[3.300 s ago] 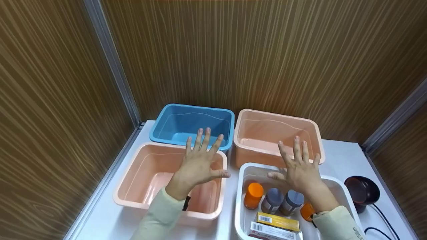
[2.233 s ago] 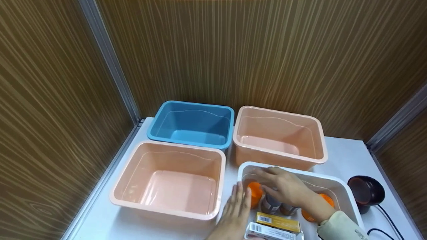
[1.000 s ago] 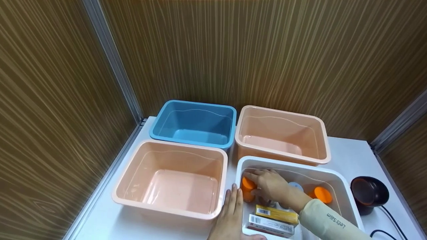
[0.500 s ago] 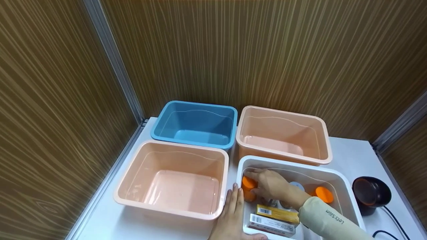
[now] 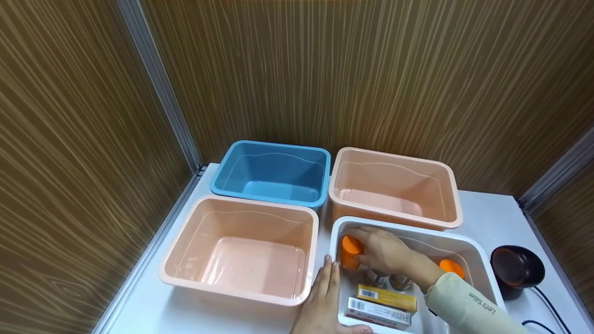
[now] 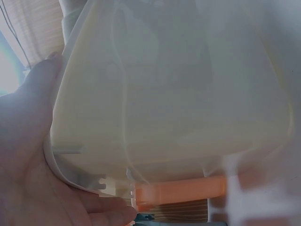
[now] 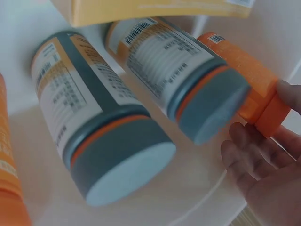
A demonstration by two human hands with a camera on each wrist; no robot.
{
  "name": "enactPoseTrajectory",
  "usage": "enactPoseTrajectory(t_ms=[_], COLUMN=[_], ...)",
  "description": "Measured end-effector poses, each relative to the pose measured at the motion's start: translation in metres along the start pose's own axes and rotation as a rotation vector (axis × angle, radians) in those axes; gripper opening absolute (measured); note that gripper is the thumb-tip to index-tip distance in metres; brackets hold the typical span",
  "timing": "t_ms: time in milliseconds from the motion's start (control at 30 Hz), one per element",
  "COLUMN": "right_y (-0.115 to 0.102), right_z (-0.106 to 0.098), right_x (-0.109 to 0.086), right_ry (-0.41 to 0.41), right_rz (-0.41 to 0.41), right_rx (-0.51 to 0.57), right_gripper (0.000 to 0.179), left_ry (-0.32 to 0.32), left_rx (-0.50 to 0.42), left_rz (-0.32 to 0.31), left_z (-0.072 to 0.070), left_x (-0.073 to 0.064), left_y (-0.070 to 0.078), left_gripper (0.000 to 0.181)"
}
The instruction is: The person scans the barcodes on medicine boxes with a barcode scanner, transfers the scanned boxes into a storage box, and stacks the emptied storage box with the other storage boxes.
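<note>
Holding orange btl, R grip in wht bin, w/ boxes

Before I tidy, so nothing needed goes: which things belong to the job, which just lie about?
Job: orange bottle in right hand; white bin against left hand; probably yellow box, blue bin.
Seemingly idle: dark bowl-like object, black cable.

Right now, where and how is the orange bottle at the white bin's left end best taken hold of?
Probably round the orange bottle's cap, coming from above: the cap is round and uppermost, and the bin is open-topped, while the white bin's wall close by likely leaves less room lower down. The right hand has its thumb and fingers about there.
</note>
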State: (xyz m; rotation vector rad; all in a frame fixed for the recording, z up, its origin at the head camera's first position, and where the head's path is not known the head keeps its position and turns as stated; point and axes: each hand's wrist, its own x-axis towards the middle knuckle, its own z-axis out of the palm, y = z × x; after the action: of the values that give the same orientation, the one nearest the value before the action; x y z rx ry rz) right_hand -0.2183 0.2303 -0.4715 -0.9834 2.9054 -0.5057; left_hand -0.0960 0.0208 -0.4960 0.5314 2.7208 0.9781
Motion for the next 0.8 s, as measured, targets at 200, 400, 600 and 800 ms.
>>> enactPoseTrajectory(t_ms=[200, 400, 600, 800], right_y=[-0.004, -0.008, -0.007, -0.005], right_z=[-0.013, -0.027, -0.043, -0.057], right_x=[-0.002, -0.005, -0.006, -0.008], right_ry=[0.055, 0.134, 0.259, 0.398], right_rz=[0.021, 0.004, 0.022, 0.021], right_rx=[0.066, 0.129, 0.252, 0.302], right_gripper=[0.057, 0.060, 0.061, 0.058], left_ry=[0.014, 0.040, 0.032, 0.038], left_rx=[-0.003, -0.005, -0.009, -0.005], left_rz=[0.004, 0.010, -0.016, -0.013], left_z=[0.001, 0.004, 0.002, 0.004], left_x=[0.001, 0.001, 0.000, 0.001], left_y=[0.000, 0.002, 0.002, 0.001], left_gripper=[0.132, 0.132, 0.132, 0.133])
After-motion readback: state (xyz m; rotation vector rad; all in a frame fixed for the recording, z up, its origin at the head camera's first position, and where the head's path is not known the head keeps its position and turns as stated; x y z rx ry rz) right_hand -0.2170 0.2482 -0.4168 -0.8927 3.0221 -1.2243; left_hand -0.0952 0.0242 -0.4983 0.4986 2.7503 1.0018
